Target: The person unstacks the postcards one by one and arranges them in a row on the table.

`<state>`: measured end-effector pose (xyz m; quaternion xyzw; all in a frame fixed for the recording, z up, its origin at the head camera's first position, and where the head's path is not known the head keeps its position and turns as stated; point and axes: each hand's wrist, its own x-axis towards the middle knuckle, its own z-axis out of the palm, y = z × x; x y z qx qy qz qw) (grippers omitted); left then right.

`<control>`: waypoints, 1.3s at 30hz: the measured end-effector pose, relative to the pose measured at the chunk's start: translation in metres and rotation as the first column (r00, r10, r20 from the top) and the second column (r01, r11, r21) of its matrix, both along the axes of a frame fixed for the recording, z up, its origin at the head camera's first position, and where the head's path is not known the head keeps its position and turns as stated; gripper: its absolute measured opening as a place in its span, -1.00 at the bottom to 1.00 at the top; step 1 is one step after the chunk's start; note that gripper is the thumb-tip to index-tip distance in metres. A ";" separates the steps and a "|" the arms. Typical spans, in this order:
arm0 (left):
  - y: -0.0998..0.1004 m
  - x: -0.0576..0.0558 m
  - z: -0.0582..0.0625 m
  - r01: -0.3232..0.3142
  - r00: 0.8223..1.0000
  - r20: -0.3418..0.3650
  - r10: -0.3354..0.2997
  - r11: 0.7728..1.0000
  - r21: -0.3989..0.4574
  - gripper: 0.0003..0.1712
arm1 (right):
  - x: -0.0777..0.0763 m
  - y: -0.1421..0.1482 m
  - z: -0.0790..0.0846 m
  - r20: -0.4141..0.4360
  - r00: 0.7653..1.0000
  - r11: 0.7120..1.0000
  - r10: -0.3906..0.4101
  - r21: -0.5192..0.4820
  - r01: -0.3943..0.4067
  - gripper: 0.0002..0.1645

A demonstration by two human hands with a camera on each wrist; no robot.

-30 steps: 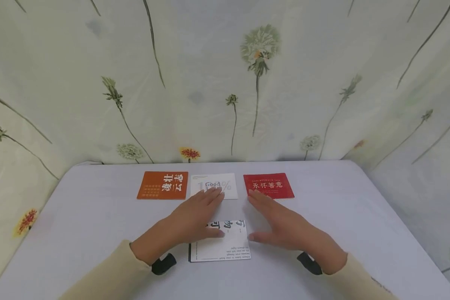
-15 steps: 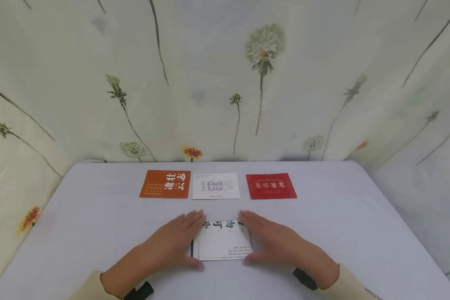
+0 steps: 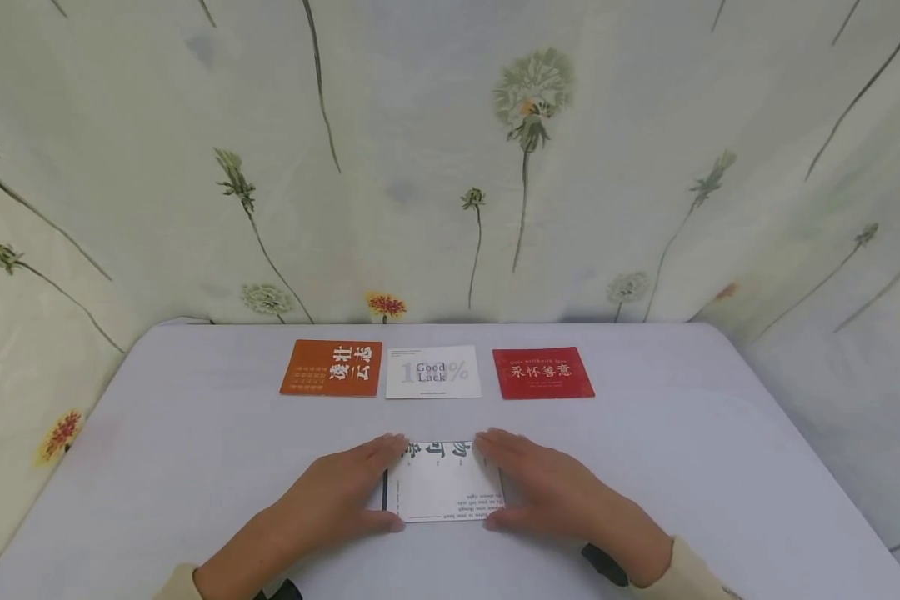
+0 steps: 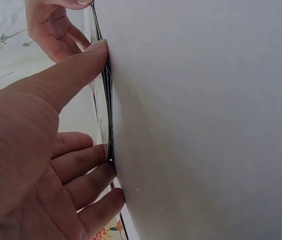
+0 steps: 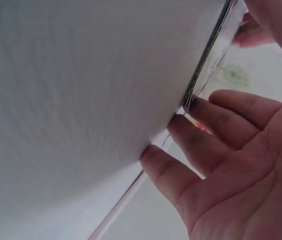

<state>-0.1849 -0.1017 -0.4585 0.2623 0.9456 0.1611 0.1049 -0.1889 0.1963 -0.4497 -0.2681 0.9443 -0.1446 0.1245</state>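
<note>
Both left hand (image 3: 337, 496) and right hand (image 3: 547, 485) pinched the card stack (image 3: 438, 492) between them, its long axis paralleling the tabletop (image 3: 690, 442) far edge

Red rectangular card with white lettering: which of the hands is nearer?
Right. The right hand is on the person's side of the red card; the left hand is farther off, leftward.

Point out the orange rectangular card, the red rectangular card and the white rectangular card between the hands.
Orange rectangular card (image 3: 332, 367): head view, middle of its face.
Red rectangular card (image 3: 543, 372): head view, white lettering across its middle.
White rectangular card (image 3: 441, 483): head view, blank middle of its face.
</note>
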 end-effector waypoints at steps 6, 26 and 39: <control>-0.003 -0.001 -0.003 -0.010 1.000 0.007 0.010 1.000 0.025 0.07 | 0.000 0.001 -0.002 -0.038 0.999 1.000 0.020 -0.011 -0.020 0.16; -0.007 -0.005 -0.004 -0.021 0.999 0.035 0.020 0.999 0.031 0.06 | 0.002 -0.002 -0.002 -0.023 1.000 1.000 -0.011 0.001 0.011 0.18; -0.005 -0.004 -0.001 0.012 1.000 0.003 -0.012 0.999 0.033 0.05 | -0.001 0.002 -0.002 0.008 0.999 0.999 -0.032 -0.013 0.032 0.18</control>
